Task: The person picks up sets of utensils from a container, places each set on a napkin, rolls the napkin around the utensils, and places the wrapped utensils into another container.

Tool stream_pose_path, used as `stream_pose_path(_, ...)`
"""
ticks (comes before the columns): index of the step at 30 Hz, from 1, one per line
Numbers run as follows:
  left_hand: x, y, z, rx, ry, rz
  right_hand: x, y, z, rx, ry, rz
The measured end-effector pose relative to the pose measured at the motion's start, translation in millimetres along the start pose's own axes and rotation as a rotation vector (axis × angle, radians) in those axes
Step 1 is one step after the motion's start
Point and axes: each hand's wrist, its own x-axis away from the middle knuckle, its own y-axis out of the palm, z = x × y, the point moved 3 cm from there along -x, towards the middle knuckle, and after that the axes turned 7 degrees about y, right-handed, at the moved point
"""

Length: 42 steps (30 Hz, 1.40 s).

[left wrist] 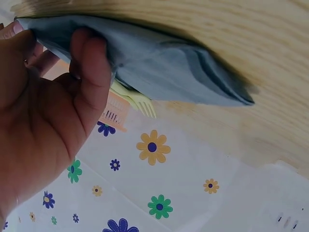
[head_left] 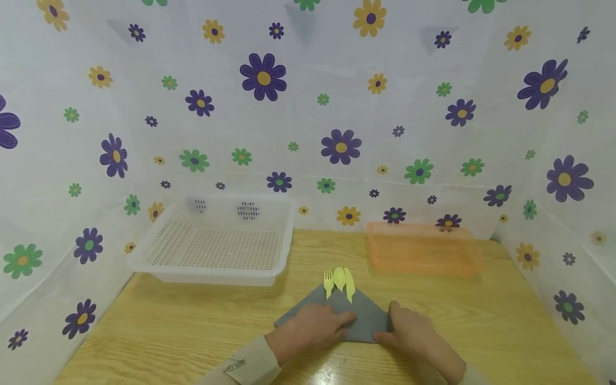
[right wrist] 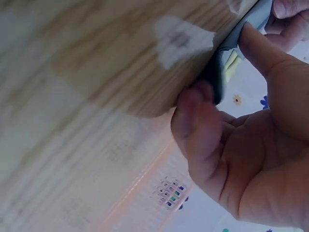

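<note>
Gray napkin (head_left: 367,322): pressing down with left fingers (head_left: 346,317), pinching right edge between right fingers (head_left: 395,311), ideally not nudging yellow cutlery (head_left: 339,278) beyond.

My left sleeve (head_left: 258,359): one short line of dark lettering (head_left: 234,366) on beige cloth, toward the wrist end.
Lettering: I read roughly "Let's slim".
Confidence: low on single letters; it's small and blurred in my head view.
</note>
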Motion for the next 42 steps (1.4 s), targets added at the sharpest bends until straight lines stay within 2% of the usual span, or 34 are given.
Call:
stream_pose_path(2,0.0,-0.5,0.7,-0.001,-0.002,0.017,-1.3,-0.4,1.0,-0.058,0.014,-0.03)
stream_pose_path(8,-0.7,-0.5,1.2,-0.013,-0.02,0.013,-8.2,-2.6,3.3,-0.174,0.017,-0.106)
stream_pose_path(12,-1.6,0.2,0.9,-0.016,-0.016,0.016,-9.2,-4.4,2.8,-0.272,-0.03,-0.143)
stream_pose_path(17,-3.1,0.3,-0.5,0.006,-0.025,-0.021,-12.3,-5.1,3.6,-0.421,-0.092,-0.165)
stream_pose_path(20,-3.4,0.3,-1.4,0.03,-0.029,-0.046,-16.0,-3.5,5.8,-0.439,-0.056,-0.179)
stream_pose_path(24,-2.8,0.5,-1.4,0.056,-0.033,-0.059,-18.6,-0.8,7.4,-0.389,0.04,-0.194)
stream_pose_path(26,-2.4,0.7,-1.6,0.061,-0.034,-0.063,-19.2,-0.4,6.8,-0.383,0.059,-0.202)
stream_pose_path(33,-1.6,0.1,-1.1,0.027,-0.034,-0.053,-17.7,0.5,6.3,-0.412,-0.01,-0.247)
stream_pose_path(37,-2.2,-0.6,-0.8,0.038,-0.042,-0.072,-17.7,1.1,6.5,-0.443,-0.049,-0.255)
stream_pose_path(42,-3.1,-0.7,-2.4,0.059,-0.046,-0.081,-16.2,-1.5,4.7,-0.603,-0.075,-0.302)
